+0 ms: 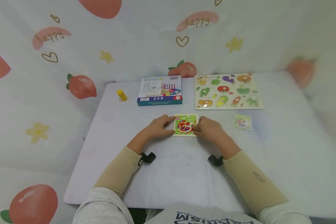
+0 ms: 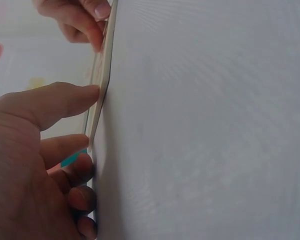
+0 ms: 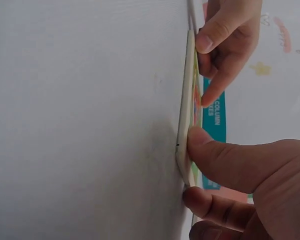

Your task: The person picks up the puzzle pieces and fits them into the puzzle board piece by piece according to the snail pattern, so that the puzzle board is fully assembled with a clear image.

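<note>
A small square jigsaw puzzle board (image 1: pixel 184 135) with a pale wooden frame lies on the table, its picture red and blue on green. At its left side, my left hand (image 1: pixel 158 127) holds the frame, thumb near the lower corner and index finger near the upper one. My right hand (image 1: pixel 210 129) grips the right side, with fingertips reaching over the picture. A pale patch shows in the picture beside those fingertips. The right wrist view has the right thumb (image 3: pixel 202 142) on the board's near edge and the curled fingers around its corner. Both palms stay off the board.
Behind the board stands a flat boxed set (image 1: pixel 159 101) with a teal front side. A vegetable peg puzzle (image 1: pixel 229 93) lies at the back right. A small picture card (image 1: pixel 242 122) sits to the right, and a yellow cylinder (image 1: pixel 122 95) at the back left.
</note>
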Demonstrator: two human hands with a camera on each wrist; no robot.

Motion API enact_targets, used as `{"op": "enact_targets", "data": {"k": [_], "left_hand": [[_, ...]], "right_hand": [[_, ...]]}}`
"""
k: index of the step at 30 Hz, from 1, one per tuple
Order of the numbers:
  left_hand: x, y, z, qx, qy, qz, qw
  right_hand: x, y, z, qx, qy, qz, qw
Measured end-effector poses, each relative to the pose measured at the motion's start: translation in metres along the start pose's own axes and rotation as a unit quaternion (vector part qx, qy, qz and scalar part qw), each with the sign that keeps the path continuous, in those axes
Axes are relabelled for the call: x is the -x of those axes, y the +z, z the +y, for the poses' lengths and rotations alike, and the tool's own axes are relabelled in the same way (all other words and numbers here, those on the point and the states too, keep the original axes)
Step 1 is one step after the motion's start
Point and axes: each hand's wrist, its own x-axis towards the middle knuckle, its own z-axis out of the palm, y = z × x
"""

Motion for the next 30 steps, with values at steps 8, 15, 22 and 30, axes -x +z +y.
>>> {"op": "enact_targets", "data": {"k": [8,15,22,30], "left_hand": [[-0.0018,0.0010,-0.0020,0.008,-0.008,-0.006,0.9999],[-0.0029,0.0009,0.0018,0.001,-0.004,-0.008,1.0000],[0.0007,0.0009,0.0021,0.005,-0.009,-0.011,0.9999],[-0.0009,0.0003,0.0014,0.003,-0.014,-0.014,0.9998]], "right_hand": [[0.0011,0.0019,-0.0010,-0.011,0.002,-0.003,1.000],[0.0041,0.0007,0.0003,-0.001,-0.013,0.008,1.000],[0.0077,0.0011,-0.0015,0.013,-0.016,0.003,1.000],[0.0075,-0.0035,-0.0021,0.009,-0.018,-0.006,1.000]]}}
